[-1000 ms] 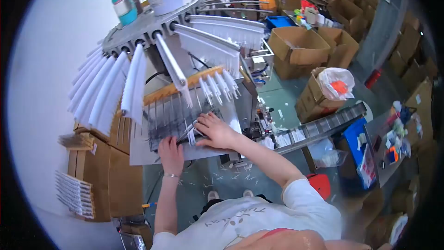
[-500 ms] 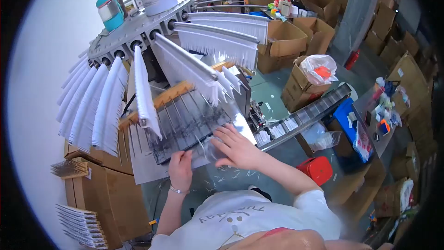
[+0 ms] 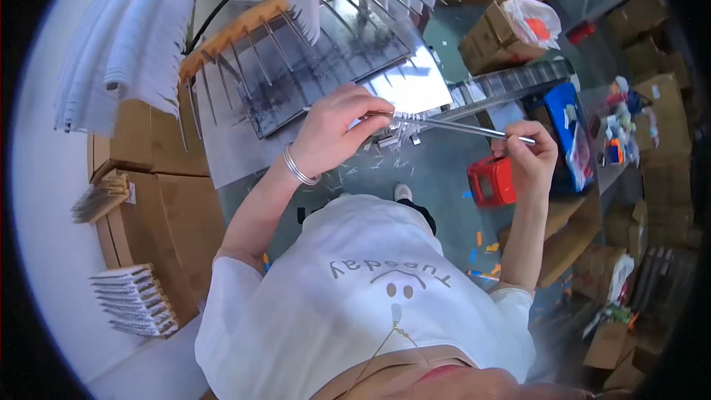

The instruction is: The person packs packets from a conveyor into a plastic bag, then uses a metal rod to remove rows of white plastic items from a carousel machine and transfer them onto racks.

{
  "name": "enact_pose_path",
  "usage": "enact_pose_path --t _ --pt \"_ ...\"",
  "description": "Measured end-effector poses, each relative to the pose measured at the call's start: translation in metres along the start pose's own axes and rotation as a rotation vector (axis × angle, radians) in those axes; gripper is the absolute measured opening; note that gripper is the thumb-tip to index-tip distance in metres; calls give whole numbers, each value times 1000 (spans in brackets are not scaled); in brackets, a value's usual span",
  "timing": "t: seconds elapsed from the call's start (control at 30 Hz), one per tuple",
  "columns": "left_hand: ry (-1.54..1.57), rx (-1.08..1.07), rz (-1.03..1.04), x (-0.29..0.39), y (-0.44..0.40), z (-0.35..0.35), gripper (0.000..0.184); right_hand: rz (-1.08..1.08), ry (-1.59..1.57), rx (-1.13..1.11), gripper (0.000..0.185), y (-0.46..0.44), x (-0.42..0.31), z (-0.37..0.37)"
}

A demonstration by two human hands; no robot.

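Floor (image 3: pixel 437 170) spread out below, then came the surface (image 3: pixel 231 154), a dark plate (image 3: pixel 304 81) lying on it, a wooden bar (image 3: pixel 248 24) by the far edge. And look, the left grip (image 3: pixel 337 120) pinched one end of a slim metal rod (image 3: pixel 455 127), the right grip (image 3: pixel 529 152) near the other, just off the near right corner! Two pinches carried it; either slackening could have sent it clattering down.

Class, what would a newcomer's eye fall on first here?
Probably the slim metal rod, held between the left hand and right hand, right of centre. Next, perhaps, the white fringed strips hanging at upper left. The red object, below the rod in the picture, also stands out.
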State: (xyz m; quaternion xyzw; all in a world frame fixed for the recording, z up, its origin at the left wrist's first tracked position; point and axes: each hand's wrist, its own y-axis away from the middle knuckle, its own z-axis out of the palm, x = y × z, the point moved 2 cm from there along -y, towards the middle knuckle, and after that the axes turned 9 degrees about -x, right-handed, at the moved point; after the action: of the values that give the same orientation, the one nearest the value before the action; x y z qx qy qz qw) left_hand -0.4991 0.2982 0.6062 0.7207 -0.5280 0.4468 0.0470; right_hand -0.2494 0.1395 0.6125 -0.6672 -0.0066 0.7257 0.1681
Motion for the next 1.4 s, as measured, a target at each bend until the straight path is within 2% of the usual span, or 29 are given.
enact_pose_path --t 0.03,0.1,0.13,0.23,0.3,0.4,0.43,0.5,0.63,0.73,0.8,0.83,0.9,0.97,1.03,1.07,1.13,1.17,1.2,1.23,1.27,1.3,1.33,1.4 --pt "3 -12 11 3 -3 0 14 -5 2 16 7 2 2 0" --pt "158 -16 -97 7 -7 -1 18 -57 -181 -55 17 0 4 5" --pt "153 -17 -93 10 -9 0 18 -82 -132 -107 26 -1 4 8" --pt "109 -31 -11 15 -17 2 20 -49 -113 -52 30 9 0 19" --pt "-114 6 274 17 -23 2 18 -43 -70 -83 36 20 -2 17" --pt "-235 90 384 19 -29 7 17 194 -520 -44 48 32 2 19" --pt "-261 116 432 19 -30 11 17 204 -523 -30 48 33 3 19" --pt "-233 110 448 16 -35 18 19 180 -652 213 46 34 8 17" --pt "-207 179 465 13 -47 22 25 112 -497 271 39 35 2 17" --pt "-247 107 407 16 -53 25 31 56 -388 270 32 33 1 11" --pt "-129 -107 136 28 -56 29 36 26 -333 269 29 29 2 1" --pt "-129 -109 141 35 -58 29 36 -6 -289 232 28 25 2 -9" --pt "20 -390 -40 44 -67 37 42 -52 -241 201 28 20 1 -25" --pt "43 -309 63 41 -74 60 35 -58 -126 155 26 15 -3 -36" --pt "206 -567 -16 37 -82 82 23 -40 -104 138 24 14 -6 -43" --pt "196 -558 -5 38 -82 86 23 -6 -86 124 24 16 -8 -46" --pt "411 -654 -161 43 -80 97 24 -77 107 465 26 20 -37 -39" --pt "398 -613 -98 42 -78 101 24 -317 533 608 36 32 -57 -45" --pt "468 -592 -116 36 -74 107 24 -464 613 737 35 57 -79 -49" --pt "542 -578 -140 30 -71 114 24 -574 469 712 33 87 -104 -47" --pt "536 -590 -124 25 -70 121 24 -632 79 502 33 118 -124 -42" --pt "650 -598 -286 17 -68 128 24 -547 -332 238 32 145 -146 -38" --pt "753 -605 -449 11 -67 132 24 -498 -436 112 32 159 -165 -24" --pt "789 -614 -487 12 -70 136 25 -1038 131 288 25 131 -188 26"
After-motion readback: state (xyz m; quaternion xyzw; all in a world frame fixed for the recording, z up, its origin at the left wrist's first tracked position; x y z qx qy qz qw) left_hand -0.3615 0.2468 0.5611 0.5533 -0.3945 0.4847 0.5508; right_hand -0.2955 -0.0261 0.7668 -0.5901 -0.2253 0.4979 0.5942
